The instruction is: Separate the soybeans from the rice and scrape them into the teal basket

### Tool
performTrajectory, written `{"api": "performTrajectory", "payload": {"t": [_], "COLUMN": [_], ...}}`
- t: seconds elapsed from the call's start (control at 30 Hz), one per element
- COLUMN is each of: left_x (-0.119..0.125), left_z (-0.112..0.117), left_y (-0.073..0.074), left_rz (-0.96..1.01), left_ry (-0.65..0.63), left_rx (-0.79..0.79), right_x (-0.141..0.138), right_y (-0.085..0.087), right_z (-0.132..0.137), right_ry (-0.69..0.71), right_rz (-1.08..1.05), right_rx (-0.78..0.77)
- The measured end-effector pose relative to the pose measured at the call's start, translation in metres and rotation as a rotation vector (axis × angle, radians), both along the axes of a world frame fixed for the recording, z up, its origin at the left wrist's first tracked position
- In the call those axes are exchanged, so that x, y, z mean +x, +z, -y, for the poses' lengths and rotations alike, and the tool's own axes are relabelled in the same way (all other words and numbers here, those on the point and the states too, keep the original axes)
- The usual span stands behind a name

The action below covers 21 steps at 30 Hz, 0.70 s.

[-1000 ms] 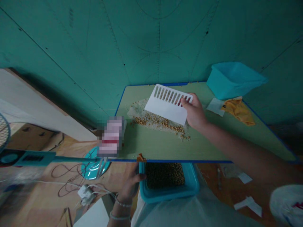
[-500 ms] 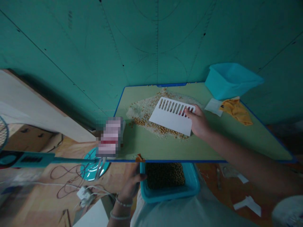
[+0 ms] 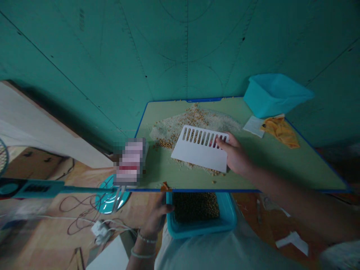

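Observation:
My right hand (image 3: 237, 153) grips the slotted end of a flat white plastic scraper (image 3: 198, 154), thumb on top. The scraper tilts over a spread of pale grains (image 3: 163, 132) and round yellow beans (image 3: 165, 143) on the green tabletop, and hides part of them. Below the table's front edge, a blue plastic basin (image 3: 201, 233) rests on my lap with dark and yellow beans (image 3: 197, 208) inside. My left hand (image 3: 159, 215) is closed at the basin's left rim, thumb over the edge; its other fingers are mostly hidden.
A blue bin (image 3: 270, 97) stands at the table's back right, beside a yellow cloth (image 3: 281, 131) and white paper (image 3: 254, 126). A pixelated pink object (image 3: 131, 161) lies at the left edge. Cables and a power strip (image 3: 101, 230) are on the floor.
My right hand has drawn the scraper toward me and slightly left, nearer the table's front edge. More of the grains behind it show. My left hand and the basin stay in place.

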<state>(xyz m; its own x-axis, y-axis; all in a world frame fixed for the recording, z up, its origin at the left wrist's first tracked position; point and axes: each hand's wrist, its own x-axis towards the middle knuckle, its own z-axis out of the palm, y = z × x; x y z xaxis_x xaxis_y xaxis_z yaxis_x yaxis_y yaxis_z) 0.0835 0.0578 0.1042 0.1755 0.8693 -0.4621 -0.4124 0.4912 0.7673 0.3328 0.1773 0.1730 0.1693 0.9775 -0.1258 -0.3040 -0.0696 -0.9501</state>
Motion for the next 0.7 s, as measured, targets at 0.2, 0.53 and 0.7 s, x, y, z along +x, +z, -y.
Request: {"api": "performTrajectory", "payload": {"t": [0.2, 0.53, 0.7], "left_x": [0.002, 0.004, 0.007], "left_z": [-0.002, -0.004, -0.007], "left_y": [-0.002, -0.007, -0.008], "left_rz": [0.011, 0.040, 0.030], "left_ry": [-0.018, -0.038, -0.064], "left_rx": [-0.017, -0.116, -0.134], "right_x": [0.020, 0.097, 0.088], "right_y": [0.012, 0.015, 0.017], "right_z": [0.009, 0.059, 0.064], "right_ry": [-0.161, -0.368, -0.320], "right_rz": [-0.015, 0.092, 0.103], "right_rx": [-0.013, -0.209, -0.238]}}
